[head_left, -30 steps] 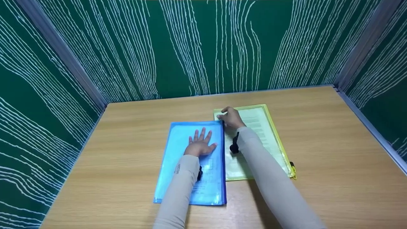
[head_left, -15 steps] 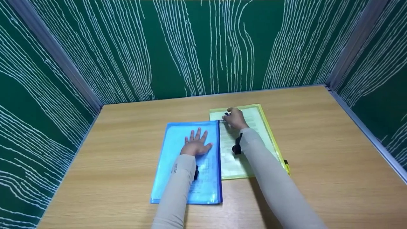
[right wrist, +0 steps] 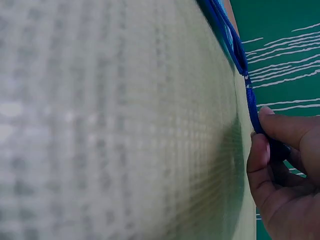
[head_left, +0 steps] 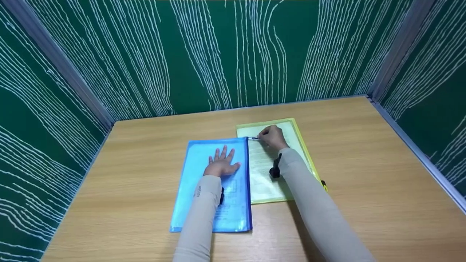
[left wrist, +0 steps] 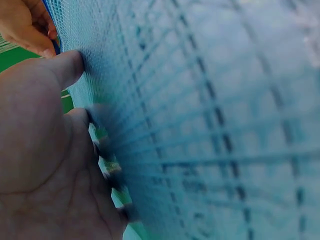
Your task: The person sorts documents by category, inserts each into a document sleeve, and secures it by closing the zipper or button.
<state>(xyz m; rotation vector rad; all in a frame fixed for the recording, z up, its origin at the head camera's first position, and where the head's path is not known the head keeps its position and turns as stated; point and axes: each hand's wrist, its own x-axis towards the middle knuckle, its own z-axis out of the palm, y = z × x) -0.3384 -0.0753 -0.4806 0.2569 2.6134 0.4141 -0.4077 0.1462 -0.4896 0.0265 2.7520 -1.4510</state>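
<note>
A blue mesh zipper pouch (head_left: 233, 203) with printed paper inside lies on the table, its dark blue zipper edge to the right. My left hand (head_left: 221, 166) rests on it with straight, spread fingers; the left wrist view shows the fingertips (left wrist: 75, 62) against the mesh. My right hand (head_left: 273, 136) pinches the blue zipper pull (right wrist: 254, 112) between thumb and index finger at the pouch's far right corner. Under that hand lies a yellow zipper pouch (head_left: 265, 189) holding printed paper, its left part covered by the blue one.
The wooden table (head_left: 145, 174) runs to green walls (head_left: 196, 54) with white wavy lines at the back and sides. A black and yellow zipper pull (head_left: 324, 185) sticks out at the yellow pouch's lower right, next to the right sleeve (head_left: 324, 207).
My right hand has moved slightly right and nearer, drawing the blue zipper pull out straight from the corner. The left hand stays flat on the blue pouch. The head view has shifted a little.
</note>
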